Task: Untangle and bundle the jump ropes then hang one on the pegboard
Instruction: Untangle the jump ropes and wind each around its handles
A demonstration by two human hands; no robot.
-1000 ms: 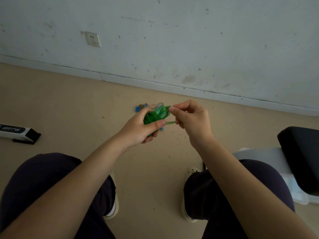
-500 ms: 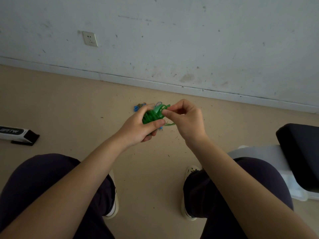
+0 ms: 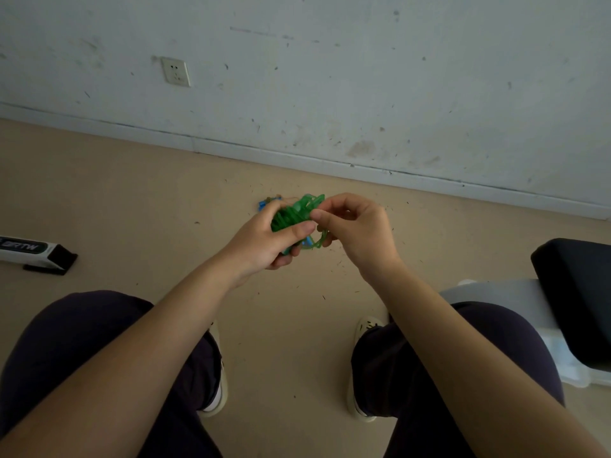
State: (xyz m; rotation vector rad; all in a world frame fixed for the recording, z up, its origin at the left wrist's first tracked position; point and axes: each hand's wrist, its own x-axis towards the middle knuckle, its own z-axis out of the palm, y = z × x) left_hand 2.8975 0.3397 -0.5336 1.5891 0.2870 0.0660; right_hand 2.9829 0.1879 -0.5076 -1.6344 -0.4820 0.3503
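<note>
we hold the green jump rope (image 3: pixel 292 217) as a light, springy, slick coil above the floor, our left hand (image 3: pixel 264 241) wrapped around its middle, our right hand (image 3: pixel 355 226) pinching a loose loop, the best grip point.

The light around me is dim and flat, soft daylight with no glare. The wall (image 3: pixel 363 77) reads grey-white and brighter than the floor (image 3: pixel 132 193) below it. My forearms are shaded on their near sides, and my trousers go almost black. The baseboard below the wall bows from wide-angle distortion. Focus is fairly sharp throughout.
</note>
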